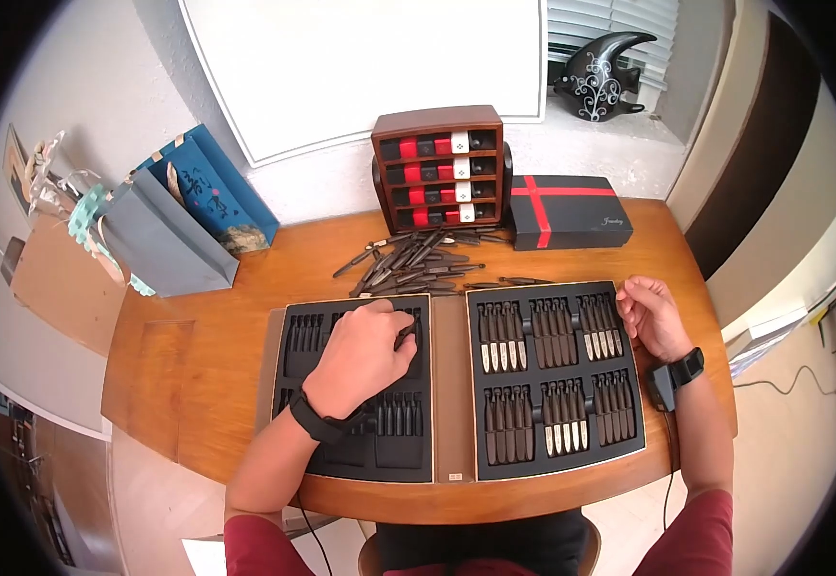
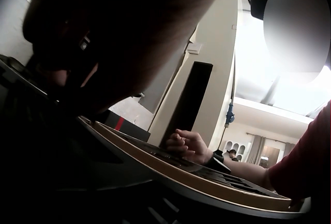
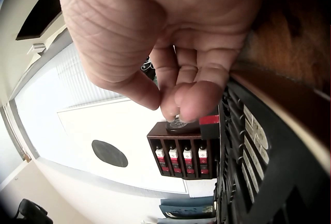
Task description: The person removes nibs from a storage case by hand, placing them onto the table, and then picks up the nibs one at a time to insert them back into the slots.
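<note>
An open case has two black foam trays, the left tray [image 1: 403, 453] and the right tray [image 1: 557, 377]. Over the upper part of the left tray, the left hand [image 1: 365, 350] pinches a dark slim piece [image 1: 405, 332] between thumb and fingers; the hand hides part of the tray. In the left wrist view this hand is too dark to make out its grip. Dark slim pieces, some with pale ends, stand in rows in the right tray. Beside that tray's upper right edge, the right hand [image 1: 656, 317] rests with loosely curled fingers, seen without any object in the right wrist view [image 3: 181, 43].
Loose dark pieces [image 1: 418, 261] lie heaped behind the case. Further back stand a wooden rack [image 1: 437, 115] with red, white and black items and a black box with a red ribbon [image 1: 576, 206]. Paper bags [image 1: 163, 240] stand at the left; a black fish ornament [image 1: 598, 82] sits on the sill.
</note>
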Motion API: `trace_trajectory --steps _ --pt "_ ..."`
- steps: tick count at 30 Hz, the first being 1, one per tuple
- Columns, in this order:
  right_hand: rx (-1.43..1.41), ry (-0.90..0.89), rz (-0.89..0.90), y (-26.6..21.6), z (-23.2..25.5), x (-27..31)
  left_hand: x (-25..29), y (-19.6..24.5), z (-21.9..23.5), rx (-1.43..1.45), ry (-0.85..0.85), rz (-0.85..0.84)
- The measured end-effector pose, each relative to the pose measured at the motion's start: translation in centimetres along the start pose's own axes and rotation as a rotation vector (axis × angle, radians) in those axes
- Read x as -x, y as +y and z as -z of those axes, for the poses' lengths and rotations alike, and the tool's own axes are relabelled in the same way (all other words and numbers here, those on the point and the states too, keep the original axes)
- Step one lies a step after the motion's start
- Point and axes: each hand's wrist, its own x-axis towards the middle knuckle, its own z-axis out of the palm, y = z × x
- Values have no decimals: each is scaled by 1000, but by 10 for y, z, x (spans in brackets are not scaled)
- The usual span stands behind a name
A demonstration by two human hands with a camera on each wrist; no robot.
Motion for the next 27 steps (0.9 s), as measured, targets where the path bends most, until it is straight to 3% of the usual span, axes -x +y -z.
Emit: trace_trajectory --steps 3,6,12,14,16,23,27 --pt "14 -2 4 1 3 -1 0 -3 12 -1 27 -69" --pt "13 2 7 6 6 -4 -1 -13 51 -46 52 -64" --pt "56 8 59 8 7 -5 39 -66 99 -112 130 161" --pt "44 -5 44 4 8 -4 56 -81 98 -204 122 218" --pt "33 -15 26 6 8 -4 71 -92 93 -351 119 155" --pt "69 26 69 8 7 -5 79 -110 81 -217 205 -5" --pt "96 21 76 7 7 -5 78 -119 79 -218 126 -32"
